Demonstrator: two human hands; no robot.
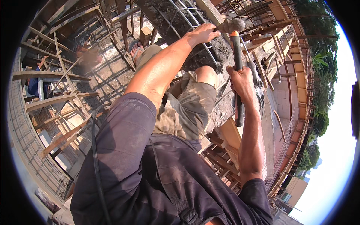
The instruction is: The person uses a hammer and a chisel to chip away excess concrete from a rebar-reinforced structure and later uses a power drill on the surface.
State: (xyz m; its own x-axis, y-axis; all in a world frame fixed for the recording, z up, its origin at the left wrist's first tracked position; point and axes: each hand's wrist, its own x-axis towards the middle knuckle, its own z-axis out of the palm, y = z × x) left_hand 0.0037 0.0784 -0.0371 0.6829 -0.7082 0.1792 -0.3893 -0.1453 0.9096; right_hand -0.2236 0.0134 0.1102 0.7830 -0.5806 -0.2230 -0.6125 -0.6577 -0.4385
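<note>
My right hand [242, 80] is wrapped round the black handle of a hammer [237, 52], which has an orange band just under its head. The handle stands nearly upright in the picture, its butt sticking out below my fist. Just left of the hammer's head is my left hand [202, 34], its fingers bent together over the rebar cage. What those fingers hold, if anything, is hidden. Steel bars [189, 18] run under and beside my left hand, along rough grey concrete [222, 50] with loose rubble on it.
My bent knee [207, 75] rests close to the concrete. Timber props and planks [63, 77] fill a deep drop on the left, where a person in blue [33, 84] is partly visible. Wooden formwork [300, 75] curves along the right. A dark cable [95, 161] crosses my left sleeve.
</note>
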